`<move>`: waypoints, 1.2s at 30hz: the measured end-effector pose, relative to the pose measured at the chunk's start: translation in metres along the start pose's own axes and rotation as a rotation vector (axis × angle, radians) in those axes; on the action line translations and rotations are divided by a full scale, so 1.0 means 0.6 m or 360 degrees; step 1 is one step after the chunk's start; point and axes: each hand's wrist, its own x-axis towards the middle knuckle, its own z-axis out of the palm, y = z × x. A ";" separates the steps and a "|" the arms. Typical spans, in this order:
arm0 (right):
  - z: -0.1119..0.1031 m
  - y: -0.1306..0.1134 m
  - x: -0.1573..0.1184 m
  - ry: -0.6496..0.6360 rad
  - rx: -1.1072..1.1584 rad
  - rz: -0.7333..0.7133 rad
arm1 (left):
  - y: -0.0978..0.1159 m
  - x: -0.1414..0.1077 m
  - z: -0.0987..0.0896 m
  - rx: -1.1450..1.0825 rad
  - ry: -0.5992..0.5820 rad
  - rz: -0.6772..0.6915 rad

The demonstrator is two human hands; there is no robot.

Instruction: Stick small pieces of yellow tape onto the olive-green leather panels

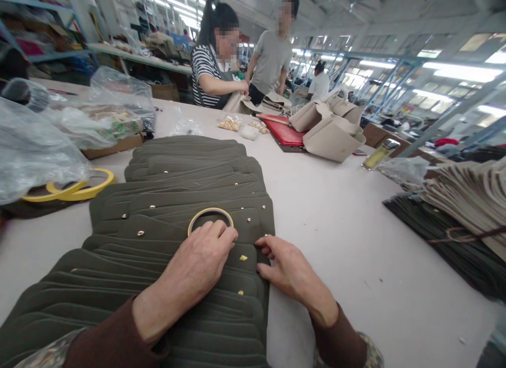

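Note:
My left hand [207,252] is closed on a thin roll of yellow tape [192,219], holding it over overlapping dark green fabric panels [118,257]. My right hand [286,262] is at the panels' right edge, with thumb and fingertips apart and nothing visible between them. Between my hands, a small yellow tape scrap [243,258] sits on one panel, and a second scrap [240,292] lies nearer to me. Small shiny metal studs [140,233] show on several panels farther off. The left fingertips are partly hidden behind the hand.
Yellow tape rolls [95,184] and clear plastic bags [35,146] lie at the left. Beige pieces [332,128] rest near a red tray [282,129]. A glass bottle [379,154] and a tied stack [470,215] are at right. Two people stand across the table.

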 end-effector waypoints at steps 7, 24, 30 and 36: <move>-0.005 0.008 0.009 -0.0073 0.0092 0.0024 | -0.005 -0.002 0.000 -0.0094 -0.0136 0.0132; 0.005 0.012 0.027 0.0837 0.0730 0.0167 | -0.024 -0.017 0.010 -0.0217 0.0351 0.0290; -0.007 -0.033 0.000 0.0422 0.0881 -0.0157 | -0.002 -0.026 -0.001 -0.0460 0.0255 0.0409; -0.001 -0.060 -0.008 0.0400 0.0634 -0.0563 | 0.001 -0.035 0.008 -0.0398 0.0172 0.0319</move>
